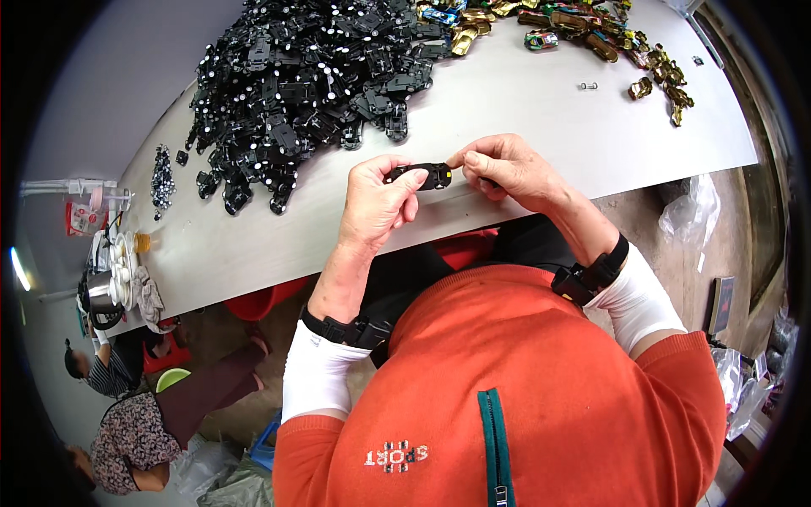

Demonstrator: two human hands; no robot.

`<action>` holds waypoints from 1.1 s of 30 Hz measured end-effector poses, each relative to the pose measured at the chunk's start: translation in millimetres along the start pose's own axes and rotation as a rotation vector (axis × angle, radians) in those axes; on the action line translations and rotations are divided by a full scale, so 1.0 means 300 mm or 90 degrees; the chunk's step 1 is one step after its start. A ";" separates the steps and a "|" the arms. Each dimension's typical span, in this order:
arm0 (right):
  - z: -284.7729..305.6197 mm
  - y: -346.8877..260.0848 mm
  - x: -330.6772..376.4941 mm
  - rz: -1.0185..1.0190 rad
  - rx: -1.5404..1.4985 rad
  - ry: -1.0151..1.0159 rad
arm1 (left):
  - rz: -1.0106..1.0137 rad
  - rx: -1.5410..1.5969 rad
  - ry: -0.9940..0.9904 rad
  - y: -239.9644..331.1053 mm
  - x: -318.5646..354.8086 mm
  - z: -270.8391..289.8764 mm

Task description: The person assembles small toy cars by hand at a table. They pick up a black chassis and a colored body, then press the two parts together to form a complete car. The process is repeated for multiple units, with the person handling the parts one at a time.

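Note:
My left hand [378, 198] grips a black toy car chassis [437, 176] between thumb and fingers, just above the near edge of the table. A small yellow spot shows at the chassis's right end. Close to that end is my right hand [512, 171], its thumb and fingers pinched together, the index fingertip at or touching the chassis. Something dark shows between the right fingers, too small to make out. Beyond my left hand rises a large heap of black toy car chassis [291, 93] with pale wheel hubs.
Shiny gold and coloured toy car bodies [601, 46] lie at the far right of the white table [507, 106]. A small clear piece [589, 85] lies alone nearby. Tiny silvery parts [162, 182] are piled at the left. Dishes [125, 270] stand at the left end; two people are beyond.

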State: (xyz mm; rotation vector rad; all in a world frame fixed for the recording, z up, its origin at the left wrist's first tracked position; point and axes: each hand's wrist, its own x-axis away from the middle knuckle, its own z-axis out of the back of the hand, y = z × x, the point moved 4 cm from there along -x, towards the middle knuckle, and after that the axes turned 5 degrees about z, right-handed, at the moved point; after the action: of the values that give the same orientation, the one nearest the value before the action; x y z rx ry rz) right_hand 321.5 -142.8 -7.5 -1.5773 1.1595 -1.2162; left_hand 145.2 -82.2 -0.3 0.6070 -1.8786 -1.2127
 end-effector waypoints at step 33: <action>-0.070 -0.069 0.023 0.035 0.151 -0.176 | -0.023 -0.109 -0.143 -0.057 0.043 -0.019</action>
State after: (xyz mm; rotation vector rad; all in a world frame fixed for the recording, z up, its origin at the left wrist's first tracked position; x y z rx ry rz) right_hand 305.6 -145.8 18.0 -1.4695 0.8432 -1.0200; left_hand 142.1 -102.0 -9.7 0.4271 -1.9275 -1.4989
